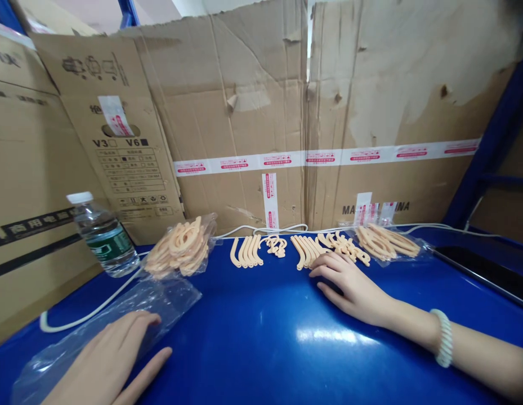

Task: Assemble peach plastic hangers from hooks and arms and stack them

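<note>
My left hand (111, 360) lies flat and open on an empty clear plastic bag (117, 320) at the front left of the blue table (261, 337). My right hand (349, 287) rests palm down with fingers spread, its fingertips just short of a row of peach curved plastic hooks (307, 250). A white bead bracelet (445, 337) sits on that wrist. More peach hooks (246, 251) lie in a row at centre, with a small curled cluster (277, 245) beside them. A clear bag full of peach pieces (180, 247) stands to the left, another bag of them (385, 242) to the right.
A water bottle (104, 233) stands at the back left. A white cable (84, 315) runs along the table's back and curls left. Cardboard sheets (244, 112) wall off the back and left. A dark flat slab (489, 270) lies at the right edge.
</note>
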`<state>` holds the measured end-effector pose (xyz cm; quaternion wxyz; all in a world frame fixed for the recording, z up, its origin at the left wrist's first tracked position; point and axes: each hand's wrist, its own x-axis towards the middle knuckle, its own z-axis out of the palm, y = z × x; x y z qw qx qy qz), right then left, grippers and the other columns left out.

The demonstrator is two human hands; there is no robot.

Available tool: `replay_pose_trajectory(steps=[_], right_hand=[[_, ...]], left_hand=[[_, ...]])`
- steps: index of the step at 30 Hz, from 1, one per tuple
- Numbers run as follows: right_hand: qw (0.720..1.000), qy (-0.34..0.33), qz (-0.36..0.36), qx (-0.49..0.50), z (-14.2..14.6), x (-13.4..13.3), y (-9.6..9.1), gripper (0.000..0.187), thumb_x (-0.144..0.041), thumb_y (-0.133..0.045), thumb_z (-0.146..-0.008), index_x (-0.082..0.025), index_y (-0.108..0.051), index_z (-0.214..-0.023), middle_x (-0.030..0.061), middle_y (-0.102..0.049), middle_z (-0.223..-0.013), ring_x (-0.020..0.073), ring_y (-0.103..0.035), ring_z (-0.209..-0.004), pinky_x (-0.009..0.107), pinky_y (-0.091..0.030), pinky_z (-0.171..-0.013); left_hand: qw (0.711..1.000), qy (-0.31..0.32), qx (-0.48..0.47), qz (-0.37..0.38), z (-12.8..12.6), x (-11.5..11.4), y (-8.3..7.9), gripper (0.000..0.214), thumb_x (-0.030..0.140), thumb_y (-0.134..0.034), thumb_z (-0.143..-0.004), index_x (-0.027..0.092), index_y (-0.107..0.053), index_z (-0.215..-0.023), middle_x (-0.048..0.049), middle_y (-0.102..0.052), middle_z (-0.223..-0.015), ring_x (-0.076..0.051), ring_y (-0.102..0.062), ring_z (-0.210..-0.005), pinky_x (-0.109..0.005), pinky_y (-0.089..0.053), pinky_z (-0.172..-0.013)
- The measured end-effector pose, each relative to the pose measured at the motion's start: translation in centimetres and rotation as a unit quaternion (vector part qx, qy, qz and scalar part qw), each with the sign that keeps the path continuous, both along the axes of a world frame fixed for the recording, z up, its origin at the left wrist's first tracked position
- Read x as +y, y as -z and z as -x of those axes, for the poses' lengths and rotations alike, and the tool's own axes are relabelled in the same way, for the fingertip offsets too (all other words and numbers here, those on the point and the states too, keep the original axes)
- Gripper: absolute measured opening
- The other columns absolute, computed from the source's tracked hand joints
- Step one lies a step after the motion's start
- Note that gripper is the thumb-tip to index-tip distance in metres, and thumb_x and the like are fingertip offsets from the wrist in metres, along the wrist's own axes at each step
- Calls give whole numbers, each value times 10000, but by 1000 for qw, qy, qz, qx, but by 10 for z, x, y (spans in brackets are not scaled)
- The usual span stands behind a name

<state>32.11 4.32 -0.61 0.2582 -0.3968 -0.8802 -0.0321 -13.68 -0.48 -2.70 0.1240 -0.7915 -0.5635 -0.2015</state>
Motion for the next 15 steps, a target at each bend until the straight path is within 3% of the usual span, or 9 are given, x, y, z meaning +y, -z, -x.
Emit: replay_pose_trajectory(steps=[3,6,8,12,15], right_hand=[[1000,-6,-5,7,0,2,2,197,-143,-473,-910,-202,-581,-1064,98,-603,-1130,247,-512,-1088,491,-409,-973],[1000,-8,-6,14,1,4,3,208,-139,-479,-905,-204,-580,-1075,101,-602,-1133,247,-515,-1091,485,-420,-965],[1000,-7,-7,17,1,4,3,211,-138,-481,-904,-205,-582,-1075,101,-604,-1126,246,-519,-1086,481,-426,-958],[1000,-7,-10,22,0,4,2,202,-138,-482,-903,-200,-586,-1065,103,-606,-1121,243,-526,-1075,475,-434,-950],[1000,-3,-14,26,0,3,0,218,-119,-477,-892,-197,-590,-1062,112,-606,-1121,247,-534,-1065,471,-448,-928]], left_hand=[[999,-6,43,21,-2,2,4,396,483,-464,-933,243,-515,-1244,-93,-636,-1229,-309,-585,-1161,-512,-461,-1004],[996,1,63,-59,-27,8,-4,534,547,-450,-911,179,-494,-1295,-159,-619,-1261,-366,-568,-1184,-581,-464,-985],[991,46,77,-96,-54,9,-17,597,568,-455,-894,182,-465,-1349,-166,-602,-1302,-391,-554,-1203,-598,-474,-972],[979,189,71,10,-114,4,-45,508,430,-447,-946,221,-420,-1408,-114,-574,-1363,-281,-576,-1215,-410,-539,-961],[966,227,36,115,-149,13,-56,474,358,-460,-938,182,-467,-1377,-128,-563,-1368,-269,-564,-1225,-413,-509,-1002]])
